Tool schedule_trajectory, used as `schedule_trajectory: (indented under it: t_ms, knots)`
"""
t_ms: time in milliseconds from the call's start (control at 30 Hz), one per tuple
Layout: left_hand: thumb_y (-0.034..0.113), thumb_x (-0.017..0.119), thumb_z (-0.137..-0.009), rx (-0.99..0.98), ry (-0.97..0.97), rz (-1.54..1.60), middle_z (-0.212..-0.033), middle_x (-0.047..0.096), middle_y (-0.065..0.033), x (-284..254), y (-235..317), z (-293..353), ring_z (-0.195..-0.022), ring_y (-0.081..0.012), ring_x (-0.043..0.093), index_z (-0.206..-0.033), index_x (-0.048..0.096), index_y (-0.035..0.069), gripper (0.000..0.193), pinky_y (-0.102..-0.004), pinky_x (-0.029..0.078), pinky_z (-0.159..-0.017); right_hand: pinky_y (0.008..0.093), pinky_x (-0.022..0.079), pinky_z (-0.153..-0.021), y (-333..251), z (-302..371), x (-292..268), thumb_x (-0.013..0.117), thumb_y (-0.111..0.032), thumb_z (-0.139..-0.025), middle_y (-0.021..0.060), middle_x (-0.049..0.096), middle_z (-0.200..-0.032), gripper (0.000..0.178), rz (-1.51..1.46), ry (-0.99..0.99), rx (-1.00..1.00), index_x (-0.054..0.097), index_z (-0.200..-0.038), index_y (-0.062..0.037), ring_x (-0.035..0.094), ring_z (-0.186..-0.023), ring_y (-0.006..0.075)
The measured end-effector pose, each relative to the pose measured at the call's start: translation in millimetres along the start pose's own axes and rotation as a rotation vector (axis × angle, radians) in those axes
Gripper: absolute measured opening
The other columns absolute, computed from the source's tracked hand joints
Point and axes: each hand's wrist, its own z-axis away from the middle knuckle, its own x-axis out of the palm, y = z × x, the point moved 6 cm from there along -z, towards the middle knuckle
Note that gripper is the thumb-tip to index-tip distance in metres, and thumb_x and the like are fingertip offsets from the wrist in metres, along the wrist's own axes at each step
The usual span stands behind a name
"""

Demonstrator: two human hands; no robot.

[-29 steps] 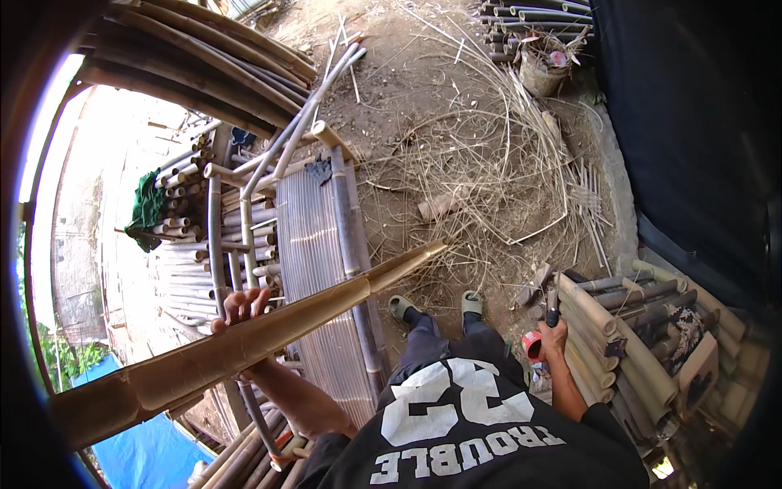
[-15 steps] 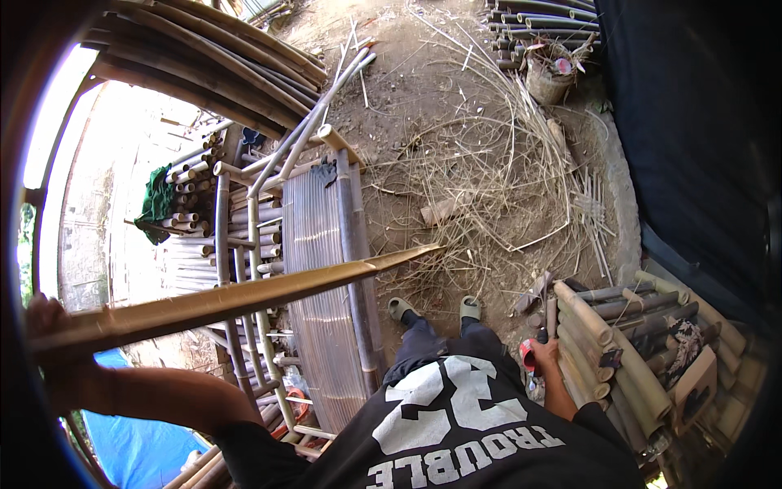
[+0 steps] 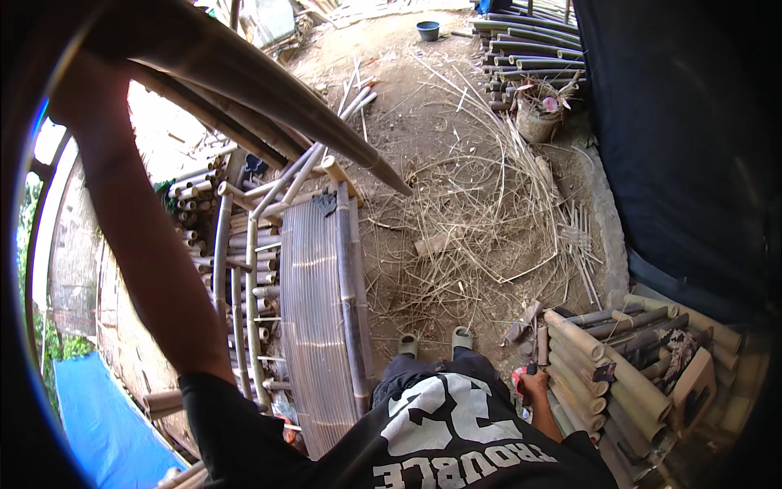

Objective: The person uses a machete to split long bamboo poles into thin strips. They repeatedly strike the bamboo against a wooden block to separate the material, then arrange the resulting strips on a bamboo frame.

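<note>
My left arm is raised at the upper left. My left hand (image 3: pixel 91 91), dark and partly lost at the picture's rim, is closed on a long split bamboo pole (image 3: pixel 305 110). The pole slants down to the right, its dark rounded side showing and its far tip above the littered ground. Low on the right, my right hand (image 3: pixel 534 383) is closed beside a bamboo stack (image 3: pixel 577 371). It holds a small red and black object (image 3: pixel 519 376), mostly covered by the fingers, so its kind does not show.
A bamboo bench with a slatted top (image 3: pixel 314 301) stands left of my legs. Bamboo shavings (image 3: pixel 481 204) litter the ground ahead. Cut poles (image 3: pixel 533 53) are piled at the far right, near a woven basket (image 3: pixel 538 122) and a dark basin (image 3: pixel 428 31). A blue tarp (image 3: pixel 110 416) lies lower left.
My left hand has risen with the bamboo pole, which has swung from nearly level to a steep slant and turned its dark side to view. My right hand keeps its hold.
</note>
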Motion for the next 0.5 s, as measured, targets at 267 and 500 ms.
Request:
schedule_trajectory:
  t_ms: [267,500]
  knots:
    - [0.039,0.048,-0.101,-0.099,0.045,0.339,-0.120,0.057,-0.0065,92,-100,131,-0.107,-0.0140,0.050,-0.133,0.047,-0.001,0.051,-0.0302,0.037,-0.098,0.0339,0.047,-0.043,80,25,71,0.069,-0.019,-0.079,0.0061,0.057,-0.064,0.023,-0.506,0.049,-0.022,0.056,-0.093,-0.0057,0.057,-0.048,0.0176]
    - [0.002,0.064,-0.088,-0.024,-0.012,0.540,-0.103,0.060,-0.0006,71,-85,110,-0.091,-0.0062,0.053,-0.127,0.051,0.004,0.041,-0.0213,0.042,-0.081,0.0288,0.043,-0.041,-6,137,89,0.057,-0.032,-0.095,0.0040,0.052,-0.063,0.027,-0.666,0.138,-0.168,0.052,-0.097,-0.0052,0.052,-0.046,0.0146]
